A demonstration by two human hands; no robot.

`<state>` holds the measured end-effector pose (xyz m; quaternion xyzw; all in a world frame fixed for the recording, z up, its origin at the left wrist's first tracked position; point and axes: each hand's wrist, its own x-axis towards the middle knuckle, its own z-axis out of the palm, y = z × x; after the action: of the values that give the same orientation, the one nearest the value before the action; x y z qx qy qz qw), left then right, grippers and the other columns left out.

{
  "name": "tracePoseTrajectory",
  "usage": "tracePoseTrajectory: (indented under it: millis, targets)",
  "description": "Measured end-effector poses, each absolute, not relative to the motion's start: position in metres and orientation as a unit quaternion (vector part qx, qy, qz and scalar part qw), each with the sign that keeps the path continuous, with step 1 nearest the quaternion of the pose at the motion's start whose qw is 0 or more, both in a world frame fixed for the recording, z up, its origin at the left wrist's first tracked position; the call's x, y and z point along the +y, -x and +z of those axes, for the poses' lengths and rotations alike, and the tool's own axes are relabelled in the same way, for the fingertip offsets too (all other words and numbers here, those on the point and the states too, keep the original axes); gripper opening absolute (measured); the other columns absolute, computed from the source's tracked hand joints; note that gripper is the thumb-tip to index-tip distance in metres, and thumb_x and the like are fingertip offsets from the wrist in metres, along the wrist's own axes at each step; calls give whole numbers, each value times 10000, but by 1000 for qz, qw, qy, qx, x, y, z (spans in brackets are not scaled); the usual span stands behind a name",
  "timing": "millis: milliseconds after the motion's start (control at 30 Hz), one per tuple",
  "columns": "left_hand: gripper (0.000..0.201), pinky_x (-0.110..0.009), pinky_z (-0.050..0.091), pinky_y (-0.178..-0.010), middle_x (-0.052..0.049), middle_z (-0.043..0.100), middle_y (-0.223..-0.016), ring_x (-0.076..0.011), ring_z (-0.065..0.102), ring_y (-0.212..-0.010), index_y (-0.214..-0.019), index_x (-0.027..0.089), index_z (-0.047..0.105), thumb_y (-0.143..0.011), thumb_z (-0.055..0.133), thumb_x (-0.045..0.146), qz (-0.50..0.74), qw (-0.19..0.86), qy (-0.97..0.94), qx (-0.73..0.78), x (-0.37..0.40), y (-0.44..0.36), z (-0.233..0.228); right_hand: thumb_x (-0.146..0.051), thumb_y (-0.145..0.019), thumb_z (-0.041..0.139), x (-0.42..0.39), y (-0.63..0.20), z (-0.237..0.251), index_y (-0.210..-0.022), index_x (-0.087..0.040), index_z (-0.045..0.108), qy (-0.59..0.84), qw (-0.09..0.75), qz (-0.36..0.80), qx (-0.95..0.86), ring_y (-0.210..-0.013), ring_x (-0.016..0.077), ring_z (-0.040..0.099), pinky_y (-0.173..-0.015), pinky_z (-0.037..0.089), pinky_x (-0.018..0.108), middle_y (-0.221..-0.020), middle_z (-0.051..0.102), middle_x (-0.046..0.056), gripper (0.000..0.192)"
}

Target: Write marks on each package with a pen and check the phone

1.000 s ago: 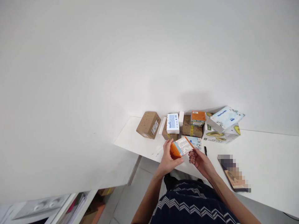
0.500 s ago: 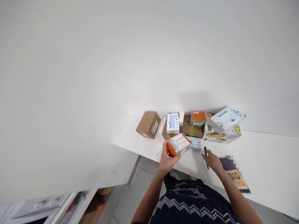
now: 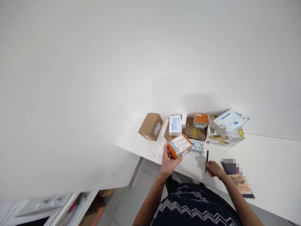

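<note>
Pen [image 3: 207,155] sits in the right hand [image 3: 214,169], in the lower right of the frame, its long axis running nearly straight up and down the picture. Fingers and thumb pinch it below its middle. The box [image 3: 180,145] lies to its upper left, apart from it, printed face up, long axis slanting up to the right; the left hand [image 3: 168,164], nearer to it, grips its lower-left end. Just beyond, a pale blue box [image 3: 198,146] on the counter [image 3: 265,157] is partly hidden. Farther right, a flat item [image 3: 239,182] is partly masked by blocks. The print is too small to read, some left fingers are out of sight, and I cannot tell which pen end writes.
</note>
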<state>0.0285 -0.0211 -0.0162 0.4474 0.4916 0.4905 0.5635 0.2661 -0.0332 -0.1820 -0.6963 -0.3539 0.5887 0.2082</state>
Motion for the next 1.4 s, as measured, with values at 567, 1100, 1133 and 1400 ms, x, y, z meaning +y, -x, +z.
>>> tracePoseTrajectory:
  millis: [567, 1100, 1133, 1400]
  targets:
    - [736, -323, 489, -890, -63, 543, -1287, -243, 566, -1116, -1281, 279, 409, -640, 759, 183, 433, 606, -512, 428, -47, -41, -9, -406, -844, 624, -40, -231, -1, -834, -223, 641, 483, 672, 389, -405, -559, 161, 571, -544, 460, 306, -663, 636, 15, 184]
    - [737, -376, 450, -988, -64, 541, -1251, -261, 545, -1150, -1265, 249, 418, -607, 721, 111, 441, 585, -539, 416, -52, -42, -8, -333, -887, 520, -40, -214, -3, -779, -228, 589, 514, 599, 274, -550, -538, 148, 519, -478, 388, 264, -645, 596, 5, 166]
    - [740, -376, 447, -990, -64, 540, -1253, -262, 541, -1155, -1266, 248, 417, -606, 721, 110, 441, 584, -539, 417, -53, -42, -8, -332, -888, 518, -40, -214, -3, -781, -227, 590, 513, 597, 274, -553, -539, 149, 520, -481, 389, 265, -645, 596, 6, 166]
    - [734, -348, 468, -944, -61, 530, -1247, -244, 553, -1116, -1259, 250, 411, -604, 712, 107, 444, 587, -535, 414, -56, -38, -7, -396, -888, 522, -40, -214, -5, -774, -231, 587, 519, 581, 307, -547, -555, 160, 523, -510, 404, 278, -648, 593, 9, 212]
